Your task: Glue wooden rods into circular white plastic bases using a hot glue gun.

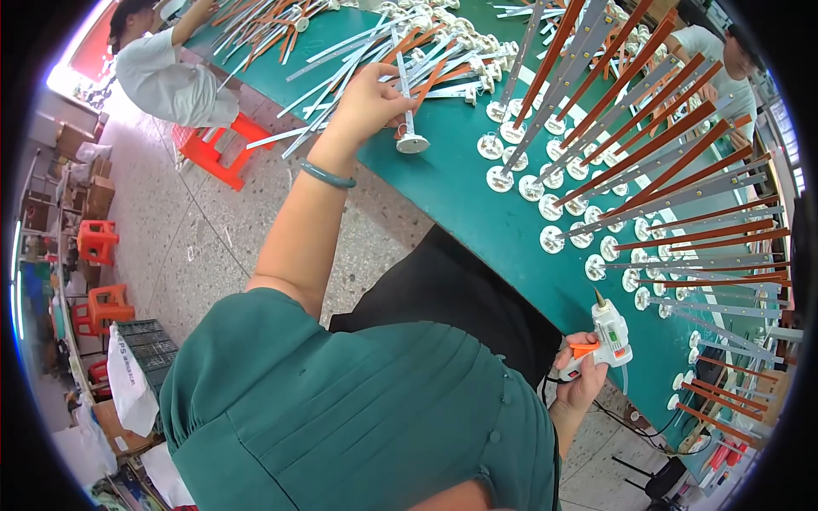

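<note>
My left hand (368, 104) is stretched out over the far left of the table. Its fingers pinch a grey LED strip (403, 77), which stands upright with a round white base (412, 144) at its lower end. My right hand (581, 379) is wrapped round a white glue gun (610, 332) with an orange trigger, close to the table's front edge. The gun's nozzle points up and away from me. Beside my left hand lies a heap of loose grey and orange strips (341, 64), some jutting past the edge.
Many upright strips on round white bases (552, 239) crowd the right side of the green table (464, 209). Two people (170, 77) work at the far left and far right. A red stool (213, 157) stands left of the table. A black cable (630, 422) hangs at lower right.
</note>
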A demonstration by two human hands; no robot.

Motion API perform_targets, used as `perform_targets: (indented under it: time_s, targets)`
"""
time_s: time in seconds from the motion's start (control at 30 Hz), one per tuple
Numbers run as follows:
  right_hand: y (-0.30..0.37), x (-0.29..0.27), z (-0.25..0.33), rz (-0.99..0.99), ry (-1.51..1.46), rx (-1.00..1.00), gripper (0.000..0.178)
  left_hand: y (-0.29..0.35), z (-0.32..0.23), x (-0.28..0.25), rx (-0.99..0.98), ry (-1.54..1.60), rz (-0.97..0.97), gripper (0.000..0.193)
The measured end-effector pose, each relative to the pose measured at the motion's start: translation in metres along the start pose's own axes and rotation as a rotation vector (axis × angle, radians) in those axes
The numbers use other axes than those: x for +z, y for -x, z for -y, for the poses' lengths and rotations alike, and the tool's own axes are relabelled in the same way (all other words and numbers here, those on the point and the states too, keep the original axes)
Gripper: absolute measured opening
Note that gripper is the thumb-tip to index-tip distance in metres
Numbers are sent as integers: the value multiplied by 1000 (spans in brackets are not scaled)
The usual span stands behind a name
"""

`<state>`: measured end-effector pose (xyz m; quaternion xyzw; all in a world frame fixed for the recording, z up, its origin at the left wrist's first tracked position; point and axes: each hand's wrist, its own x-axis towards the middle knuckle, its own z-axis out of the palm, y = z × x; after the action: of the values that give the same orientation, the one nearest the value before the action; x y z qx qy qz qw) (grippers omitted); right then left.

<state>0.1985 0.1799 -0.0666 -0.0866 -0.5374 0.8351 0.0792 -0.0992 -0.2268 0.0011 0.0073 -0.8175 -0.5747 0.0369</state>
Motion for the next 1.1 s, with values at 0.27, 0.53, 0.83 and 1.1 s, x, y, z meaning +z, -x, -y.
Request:
perform_targets:
  time_s: [0.27,0.53,0.83,1.1]
  targets:
    - [-5,14,3,64,58,11,45,13,-3,32,-38,472,12,70]
    - [-4,15,3,69,58,106,57,31,11,41,-66,792,19,59]
    - [-8,15,-2,120,52,53,53,52,-21,39,197,345,160,13]
    - [-28,55,10,191,319,172,40,96,-43,71,402,80,433,13]
